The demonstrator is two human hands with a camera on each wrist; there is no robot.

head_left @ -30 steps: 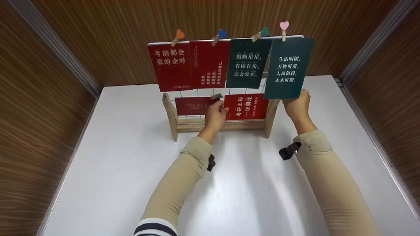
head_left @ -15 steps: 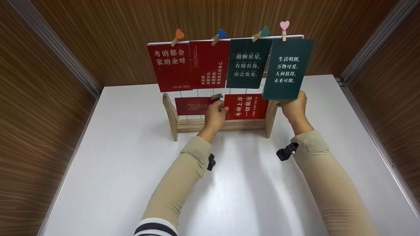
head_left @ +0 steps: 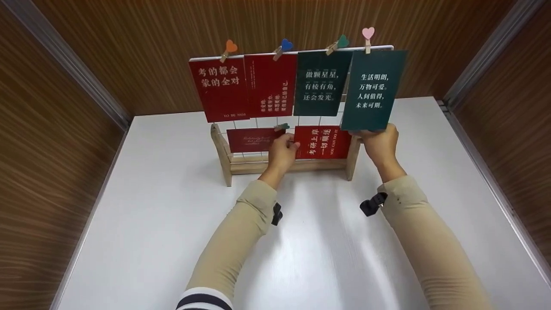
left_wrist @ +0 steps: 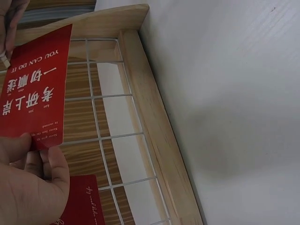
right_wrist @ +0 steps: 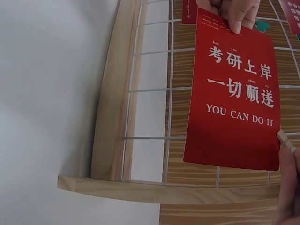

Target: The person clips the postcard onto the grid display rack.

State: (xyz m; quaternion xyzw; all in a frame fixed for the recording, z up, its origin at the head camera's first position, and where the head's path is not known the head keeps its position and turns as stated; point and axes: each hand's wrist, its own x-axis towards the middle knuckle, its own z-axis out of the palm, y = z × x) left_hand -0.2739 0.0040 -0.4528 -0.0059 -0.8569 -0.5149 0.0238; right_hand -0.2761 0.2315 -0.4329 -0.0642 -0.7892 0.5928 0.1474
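My left hand (head_left: 283,154) pinches the left end of a red card (head_left: 323,142) with white lettering between thumb and fingers, against the lower part of a wire-grid rack. In the right wrist view a small wooden clothespin (right_wrist: 284,139) sits at this card's edge, pinched by my right hand (head_left: 381,144). A hanging dark green card (head_left: 373,90) hides part of that hand in the head view. Left of my left hand hangs a darker red card (head_left: 254,140), with a green-heart clothespin (head_left: 282,126) at its upper right corner.
The rack's wooden base (head_left: 254,168) stands on a white table (head_left: 172,206). Along its top wire hang two red cards (head_left: 219,90) and two dark green ones, held by heart clothespins (head_left: 284,45). Wood-grain panels (head_left: 64,112) enclose the back and sides.
My right hand has moved a little left behind the green card. The rack's top appears slightly farther left in view. My left hand keeps its place on the red card.
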